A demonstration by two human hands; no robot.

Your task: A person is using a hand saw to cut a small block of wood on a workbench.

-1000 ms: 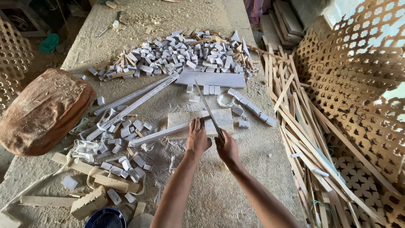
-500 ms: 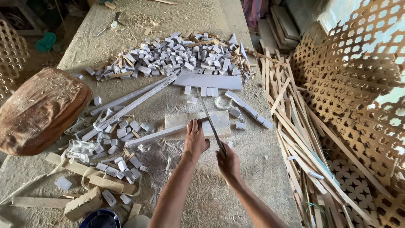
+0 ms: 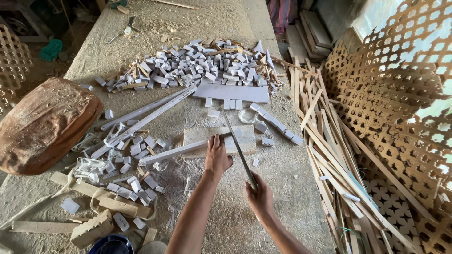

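- A long, thin blade (image 3: 238, 143) is gripped at its near end by the right hand (image 3: 259, 200), whose fingers are wrapped fully around the handle.
- The blade is held slanting up and away, with its far end seen above a flat wooden block (image 3: 235, 137) near the middle of the bench (image 3: 226, 19).
- The left hand (image 3: 217, 157) is laid palm down, fingers stretched forward and only loosely spread, on a pale wooden strip (image 3: 176, 151); nothing is enclosed by it.
- The strip is lain across the near left edge of the block, its other end running left toward the scattered offcuts (image 3: 134, 162).
- Whether the blade touches the block or the strip cannot be told from this view.
- A large heap of small cut pieces (image 3: 197, 66) is seen farther back on the bench, with a flat pale board (image 3: 230, 92) just in front of it.
- Two longer strips (image 3: 146, 113) are laid diagonally left of the block.
- A brown sack (image 3: 44, 124) is set at the left edge of the bench.
- A bundle of thin slats (image 3: 329, 150) is piled to the right, beside lattice panels (image 3: 395, 94).
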